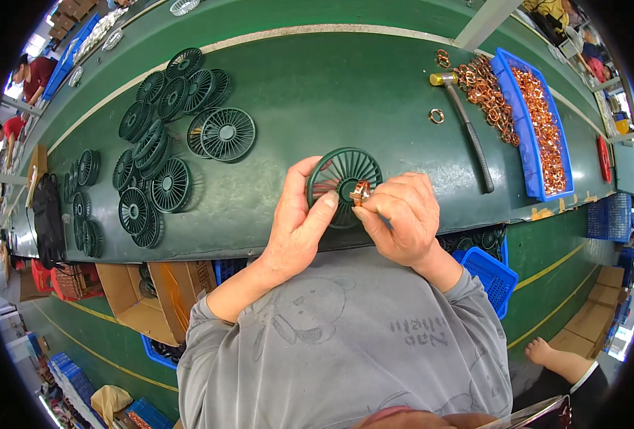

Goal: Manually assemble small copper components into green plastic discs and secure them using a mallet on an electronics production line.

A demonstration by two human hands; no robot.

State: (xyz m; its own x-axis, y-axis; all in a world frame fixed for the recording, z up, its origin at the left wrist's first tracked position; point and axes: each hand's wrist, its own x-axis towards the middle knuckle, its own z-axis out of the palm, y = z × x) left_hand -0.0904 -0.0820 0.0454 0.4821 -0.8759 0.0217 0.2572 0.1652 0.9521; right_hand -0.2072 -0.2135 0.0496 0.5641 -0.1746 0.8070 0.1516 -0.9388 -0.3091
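Note:
My left hand [295,222] grips a dark green spoked wheel [345,163] by its left rim, the thumb lying over the spokes toward the hub. Pinched in the fingers of my right hand [402,214] is a copper-coloured ring [360,191], held against the wheel's hub. Whether the ring is seated on the hub, I cannot tell. The wheel is tilted up above the front part of the green table [317,86]. Farther right lies a hammer [467,129] with a yellow head and a black grip.
Several green spoked wheels [229,134] lie in loose piles on the left. A blue tray [528,125] of copper rings stands at the right beside a heap of loose rings [485,89]. Below the table edge are a cardboard box [141,307] and a blue basket [487,279].

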